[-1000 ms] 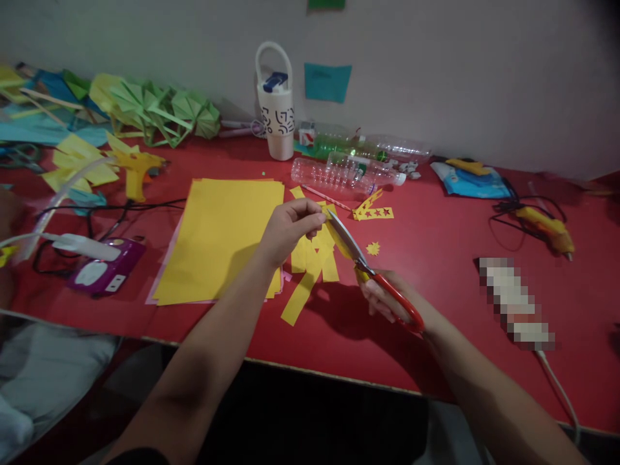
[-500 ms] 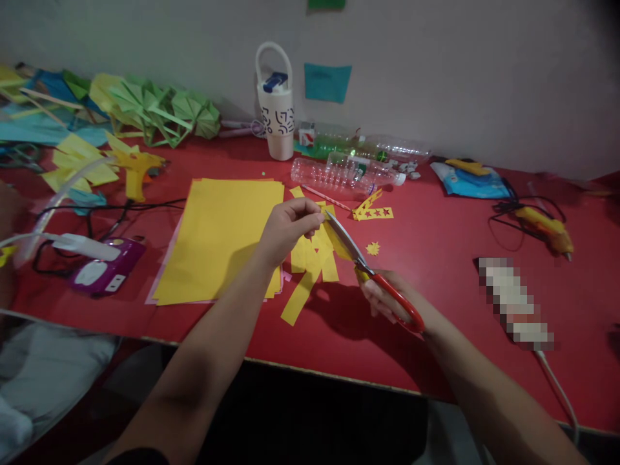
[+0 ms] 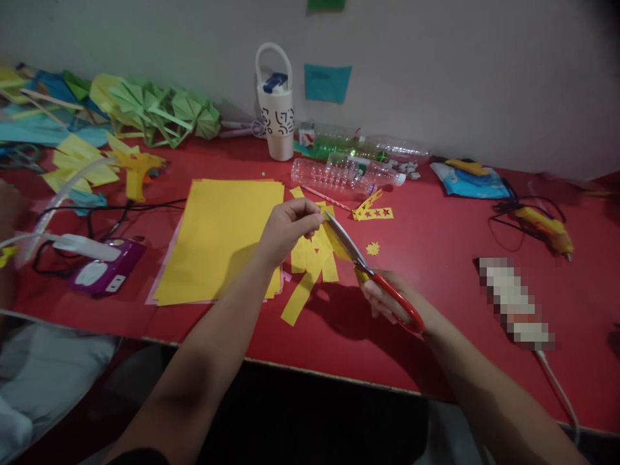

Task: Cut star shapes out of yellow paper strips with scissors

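My right hand (image 3: 382, 297) is closed round the red handles of a pair of scissors (image 3: 356, 248), their blades pointing up and left. Thumb and fingers of my left hand (image 3: 293, 223) pinch a small yellow paper strip (image 3: 343, 244) at the blade tips; the strip runs behind the blades, partly hidden. Below my hands lie several loose yellow paper strips (image 3: 299, 298). Left of them is a stack of yellow paper sheets (image 3: 223, 232) with pink sheets underneath. A small yellow paper star (image 3: 372, 248) and a strip with star-shaped holes (image 3: 380, 213) rest to the right.
Clear plastic bottles (image 3: 314, 173) and a white tumbler (image 3: 276, 123) stand or lie along the wall. Glue guns (image 3: 136, 173) with cables, a purple power socket (image 3: 111, 265) and folded green paper (image 3: 159, 106) are around. A person's hand (image 3: 7, 213) shows at the left edge.
Both my hands, the scissors and the paper strip stay practically in place. At the left edge, the other person's hand has shifted slightly.
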A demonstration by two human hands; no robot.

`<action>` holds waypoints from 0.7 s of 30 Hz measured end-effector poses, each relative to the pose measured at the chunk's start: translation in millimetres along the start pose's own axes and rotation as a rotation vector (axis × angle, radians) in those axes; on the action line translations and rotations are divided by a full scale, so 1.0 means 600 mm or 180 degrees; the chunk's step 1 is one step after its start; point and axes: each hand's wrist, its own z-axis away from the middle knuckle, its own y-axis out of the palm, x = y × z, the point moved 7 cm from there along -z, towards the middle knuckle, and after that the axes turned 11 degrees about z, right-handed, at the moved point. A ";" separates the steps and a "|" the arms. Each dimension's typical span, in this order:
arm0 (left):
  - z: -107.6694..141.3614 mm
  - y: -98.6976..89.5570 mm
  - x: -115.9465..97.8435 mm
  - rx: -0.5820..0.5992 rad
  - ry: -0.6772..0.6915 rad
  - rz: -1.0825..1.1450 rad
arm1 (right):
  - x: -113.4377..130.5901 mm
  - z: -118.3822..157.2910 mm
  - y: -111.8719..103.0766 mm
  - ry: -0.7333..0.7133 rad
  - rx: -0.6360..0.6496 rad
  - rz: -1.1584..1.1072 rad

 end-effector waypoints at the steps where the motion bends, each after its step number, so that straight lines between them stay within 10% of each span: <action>1: 0.000 0.000 0.000 -0.0002 -0.0004 0.0000 | -0.001 0.000 0.000 0.0017 -0.0004 0.0008; 21: 0.000 0.002 -0.004 0.0061 0.0119 -0.0031 | 0.000 -0.001 0.004 0.0013 0.0090 -0.0107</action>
